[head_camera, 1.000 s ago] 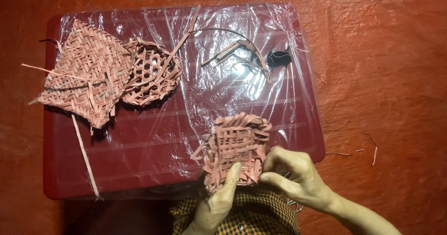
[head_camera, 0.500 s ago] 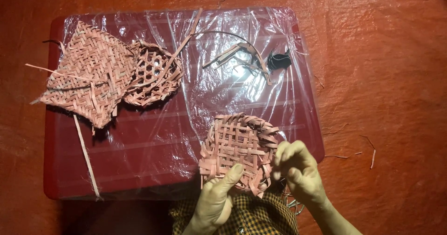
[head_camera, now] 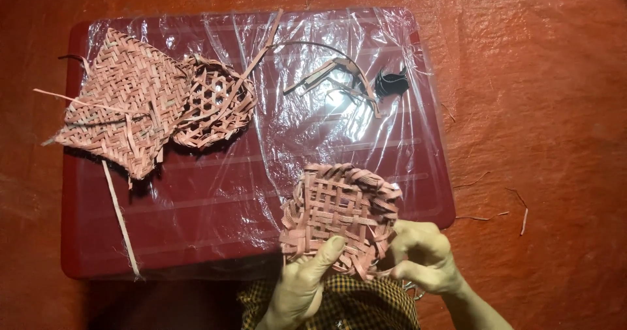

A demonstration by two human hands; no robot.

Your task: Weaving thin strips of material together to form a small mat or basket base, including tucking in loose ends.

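Note:
A small round basket (head_camera: 339, 209) woven from pale strips is held over the near edge of a red board (head_camera: 215, 199). My left hand (head_camera: 300, 284) grips its lower left rim, thumb laid on the weave. On the lower right rim my right hand (head_camera: 421, 258) pinches the strips with curled fingers. The open inside of the basket faces the camera.
A flat woven mat (head_camera: 121, 98) and a small open-weave basket (head_camera: 212, 101) lie at the board's far left. Loose strips (head_camera: 333, 75) and a small black object (head_camera: 392, 82) rest on clear plastic sheet (head_camera: 313, 127) at the back. A long strip (head_camera: 121, 219) lies left. Red floor surrounds the board.
The basket has been turned and tilted so that its open inside faces up. My right hand slid down from the basket's right side to its lower right rim.

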